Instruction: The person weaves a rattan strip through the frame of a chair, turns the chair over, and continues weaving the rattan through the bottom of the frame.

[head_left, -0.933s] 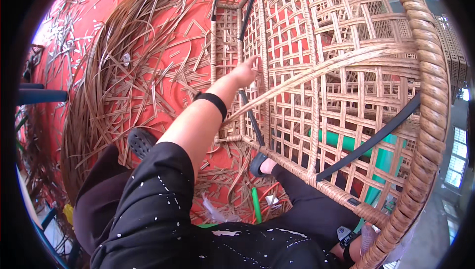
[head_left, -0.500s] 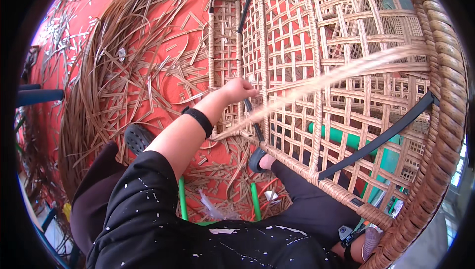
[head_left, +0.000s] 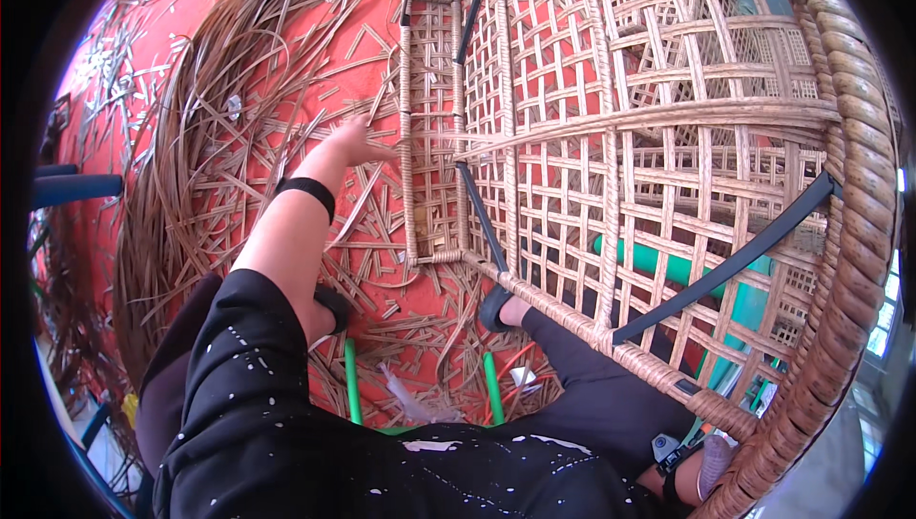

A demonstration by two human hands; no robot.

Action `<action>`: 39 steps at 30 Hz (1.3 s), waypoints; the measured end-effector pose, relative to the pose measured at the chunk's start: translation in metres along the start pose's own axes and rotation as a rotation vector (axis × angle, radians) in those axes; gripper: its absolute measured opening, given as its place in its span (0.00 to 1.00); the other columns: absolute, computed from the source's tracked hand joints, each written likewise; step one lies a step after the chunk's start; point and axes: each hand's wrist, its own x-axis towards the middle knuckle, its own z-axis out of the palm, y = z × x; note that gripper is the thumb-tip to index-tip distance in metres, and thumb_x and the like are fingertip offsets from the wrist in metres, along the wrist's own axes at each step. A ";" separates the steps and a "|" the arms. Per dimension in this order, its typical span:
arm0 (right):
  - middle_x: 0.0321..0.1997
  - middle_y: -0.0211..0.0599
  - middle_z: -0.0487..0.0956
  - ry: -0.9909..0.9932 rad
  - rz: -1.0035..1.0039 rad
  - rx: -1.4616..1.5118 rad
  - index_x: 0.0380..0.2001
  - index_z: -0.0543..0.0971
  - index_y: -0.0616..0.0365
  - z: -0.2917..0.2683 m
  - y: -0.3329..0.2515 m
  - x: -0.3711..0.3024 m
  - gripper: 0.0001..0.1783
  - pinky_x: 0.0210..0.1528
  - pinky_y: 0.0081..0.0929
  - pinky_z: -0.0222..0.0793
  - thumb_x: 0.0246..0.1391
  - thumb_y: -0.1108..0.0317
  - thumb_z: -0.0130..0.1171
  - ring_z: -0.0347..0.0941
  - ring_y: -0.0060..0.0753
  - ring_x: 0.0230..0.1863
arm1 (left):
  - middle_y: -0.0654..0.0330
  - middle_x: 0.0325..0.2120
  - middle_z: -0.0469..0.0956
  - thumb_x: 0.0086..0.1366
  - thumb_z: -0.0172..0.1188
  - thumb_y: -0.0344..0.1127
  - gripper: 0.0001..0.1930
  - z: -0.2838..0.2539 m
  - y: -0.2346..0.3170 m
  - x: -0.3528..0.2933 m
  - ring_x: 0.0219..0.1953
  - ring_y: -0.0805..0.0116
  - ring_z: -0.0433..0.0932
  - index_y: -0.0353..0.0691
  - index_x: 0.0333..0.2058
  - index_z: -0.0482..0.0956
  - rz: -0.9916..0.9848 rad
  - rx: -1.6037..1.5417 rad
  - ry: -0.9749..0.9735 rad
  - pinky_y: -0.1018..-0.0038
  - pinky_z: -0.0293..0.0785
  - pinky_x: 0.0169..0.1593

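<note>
My left hand [head_left: 355, 141], with a black band on its wrist, is just left of the woven rattan frame [head_left: 611, 185]. Its fingers are pinched together, seemingly on the end of a pale rattan strip [head_left: 668, 119]; the part nearest the hand is blurred. The strip runs across the open lattice to the thick twisted rim [head_left: 849, 166] at the right. At the lower right my right hand [head_left: 716, 467], in a greyish covering, lies against the frame's lower corner beside the rim. Its fingers are hidden.
Loose long strips [head_left: 181, 156] lie in a large coil at the left on the red floor [head_left: 353, 71], among many short offcuts. Black bands [head_left: 735, 261] cross the frame. Green legs [head_left: 353, 381] stand between my feet. Blue tubes [head_left: 76, 185] jut in from the left.
My left hand has moved left and slightly up, away from the frame's lattice. The rattan strip, loose and slanting before, now lies nearly straight across the weave. My right hand stays in place.
</note>
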 end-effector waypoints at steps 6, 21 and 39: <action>0.32 0.29 0.70 -0.002 -0.003 0.005 0.42 0.71 0.45 -0.001 0.001 0.000 0.18 0.60 0.44 0.58 0.47 0.56 0.55 0.67 0.43 0.54 | 0.54 0.48 0.74 0.59 0.58 0.42 0.22 -0.004 0.116 0.011 0.50 0.64 0.72 0.42 0.51 0.71 0.317 -0.641 0.019 0.70 0.66 0.54; 0.28 0.27 0.71 0.032 -0.018 0.030 0.40 0.73 0.43 0.000 0.004 0.000 0.16 0.61 0.45 0.57 0.45 0.56 0.56 0.68 0.43 0.54 | 0.66 0.19 0.75 0.51 0.67 0.53 0.20 0.026 0.127 0.002 0.22 0.77 0.70 0.38 0.26 0.82 0.159 -1.005 -0.222 0.77 0.68 0.32; 0.40 0.27 0.79 0.280 0.039 0.088 0.35 0.79 0.45 -0.015 -0.017 0.028 0.12 0.58 0.38 0.58 0.42 0.66 0.62 0.73 0.31 0.47 | 0.59 0.33 0.78 0.66 0.47 0.37 0.14 -0.153 0.114 -0.133 0.22 0.76 0.74 0.38 0.46 0.71 0.104 -1.242 0.334 0.78 0.73 0.27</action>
